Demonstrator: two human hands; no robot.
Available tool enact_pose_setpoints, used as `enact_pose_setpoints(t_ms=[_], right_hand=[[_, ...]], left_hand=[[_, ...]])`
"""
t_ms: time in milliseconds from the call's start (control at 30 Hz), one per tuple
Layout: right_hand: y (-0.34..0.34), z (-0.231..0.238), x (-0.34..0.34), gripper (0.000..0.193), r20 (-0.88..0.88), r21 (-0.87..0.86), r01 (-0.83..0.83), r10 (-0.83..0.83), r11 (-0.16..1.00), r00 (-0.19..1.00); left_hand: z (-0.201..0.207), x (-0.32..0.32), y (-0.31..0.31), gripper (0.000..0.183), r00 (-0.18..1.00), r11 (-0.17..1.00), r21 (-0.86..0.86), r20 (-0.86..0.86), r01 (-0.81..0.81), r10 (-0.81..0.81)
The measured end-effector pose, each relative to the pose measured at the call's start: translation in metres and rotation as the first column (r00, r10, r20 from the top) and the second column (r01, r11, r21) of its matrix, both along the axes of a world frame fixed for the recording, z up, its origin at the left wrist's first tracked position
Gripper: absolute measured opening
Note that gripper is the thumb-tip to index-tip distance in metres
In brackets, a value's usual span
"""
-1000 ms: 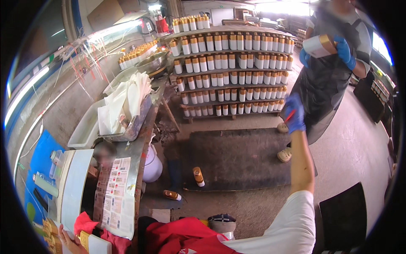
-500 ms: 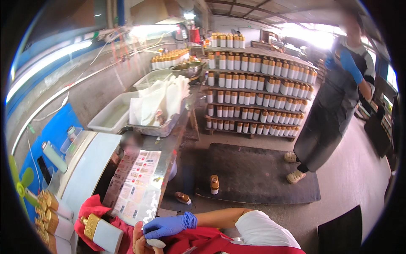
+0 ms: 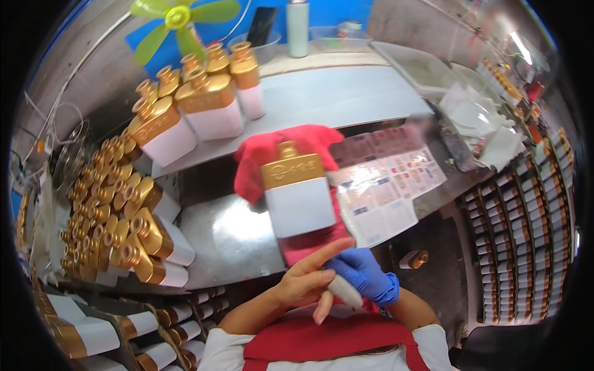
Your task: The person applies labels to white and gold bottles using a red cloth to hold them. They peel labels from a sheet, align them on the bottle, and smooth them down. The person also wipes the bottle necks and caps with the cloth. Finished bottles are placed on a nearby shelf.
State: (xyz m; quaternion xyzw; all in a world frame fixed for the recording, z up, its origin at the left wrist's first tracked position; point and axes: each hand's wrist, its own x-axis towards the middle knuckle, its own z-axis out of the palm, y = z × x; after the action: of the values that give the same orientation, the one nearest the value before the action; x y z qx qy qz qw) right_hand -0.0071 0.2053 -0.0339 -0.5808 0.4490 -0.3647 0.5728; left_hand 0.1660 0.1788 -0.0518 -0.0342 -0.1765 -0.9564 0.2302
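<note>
My left hand point(image 3: 307, 279) is bare with its fingers stretched out, apart from a whitish finger cover point(image 3: 344, 291) on one of them. My right hand point(image 3: 366, 274), in a blue glove, meets it in front of my chest. Its fingers are curled in against the left hand's fingers, and what they grip there is hidden. Just beyond the hands, a flat white bottle with a gold embossed shoulder point(image 3: 298, 193) lies on a red cloth point(image 3: 252, 166), neck pointing away from me.
Several gold-and-white bottles point(image 3: 210, 108) stand at the far left, near a green fan point(image 3: 178, 18). More crowd the left side point(image 3: 151, 238). A printed sheet point(image 3: 387, 185) lies right of the cloth. A loaded rack point(image 3: 523, 235) stands at right; one bottle point(image 3: 414, 259) is on the low dark platform.
My view has swung from the rack and a co-worker on the right to the bench in front of me. Both hands remain together, the left one now showing more fully.
</note>
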Motion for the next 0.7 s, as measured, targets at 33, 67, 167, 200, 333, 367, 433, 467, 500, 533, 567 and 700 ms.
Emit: enact_pose_setpoints(t_ms=[33, 67, 167, 200, 333, 367, 433, 467, 500, 533, 567, 700], right_hand=[[-0.006, -0.005, 0.006, 0.023, -0.009, 0.063, 0.013, -0.012, 0.998, 1.0], [-0.013, -0.006, 0.011, 0.02, 0.054, 0.123, 0.024, -0.031, 0.992, 0.998], [-0.025, -0.001, 0.016, 0.016, -0.096, -0.059, 0.093, -0.098, 0.994, 0.991], [-0.027, 0.002, 0.016, 0.015, -0.108, -0.034, 0.196, -0.199, 0.98, 0.974], [-0.023, 0.034, 0.014, 0.022, -0.287, -0.472, 0.254, -0.42, 0.844, 0.861], [-0.033, 0.042, 0.024, 0.025, -0.358, -0.564, 0.062, -0.311, 0.824, 0.881], [-0.048, 0.027, 0.038, 0.033, -0.397, -0.713, -0.071, -0.319, 0.697, 0.86], [-0.052, 0.017, 0.04, 0.037, -0.397, -0.742, -0.084, -0.335, 0.666, 0.854], [-0.055, 0.013, 0.044, 0.038, -0.401, -0.744, -0.119, -0.297, 0.658, 0.866], [-0.06, 0.011, 0.05, 0.039, -0.406, -0.745, -0.153, -0.26, 0.649, 0.876], [-0.062, 0.009, 0.05, 0.04, -0.417, -0.747, -0.185, -0.232, 0.639, 0.879], [-0.062, 0.003, 0.062, 0.024, -0.417, -0.527, -0.213, -0.032, 0.823, 0.909]], left_hand=[[-0.003, 0.003, -0.001, 0.06, 0.996, 0.998, 0.02, -0.063, -0.054, 0.056], [-0.003, 0.002, -0.003, 0.06, 0.985, 0.993, 0.035, -0.127, -0.115, 0.119], [-0.001, 0.007, -0.009, 0.063, 0.929, 0.954, 0.079, -0.218, -0.289, 0.299], [0.001, 0.009, -0.011, 0.063, 0.897, 0.925, 0.084, -0.226, -0.37, 0.379], [-0.001, 0.01, -0.023, 0.075, 0.801, 0.813, 0.02, -0.164, -0.581, 0.576], [0.001, 0.011, -0.025, 0.087, 0.838, 0.847, -0.027, -0.161, -0.531, 0.521], [0.006, 0.008, -0.025, 0.086, 0.811, 0.814, -0.055, -0.148, -0.579, 0.567], [0.007, 0.006, -0.024, 0.085, 0.79, 0.79, -0.07, -0.145, -0.609, 0.596], [0.01, 0.009, -0.023, 0.095, 0.807, 0.811, 0.012, -0.09, -0.585, 0.584], [0.008, 0.013, -0.023, 0.095, 0.79, 0.79, -0.029, -0.044, -0.612, 0.611], [0.006, 0.015, -0.022, 0.095, 0.777, 0.775, -0.069, -0.008, -0.628, 0.629], [-0.005, 0.028, -0.024, 0.092, 0.722, 0.725, -0.235, 0.113, -0.648, 0.682]])
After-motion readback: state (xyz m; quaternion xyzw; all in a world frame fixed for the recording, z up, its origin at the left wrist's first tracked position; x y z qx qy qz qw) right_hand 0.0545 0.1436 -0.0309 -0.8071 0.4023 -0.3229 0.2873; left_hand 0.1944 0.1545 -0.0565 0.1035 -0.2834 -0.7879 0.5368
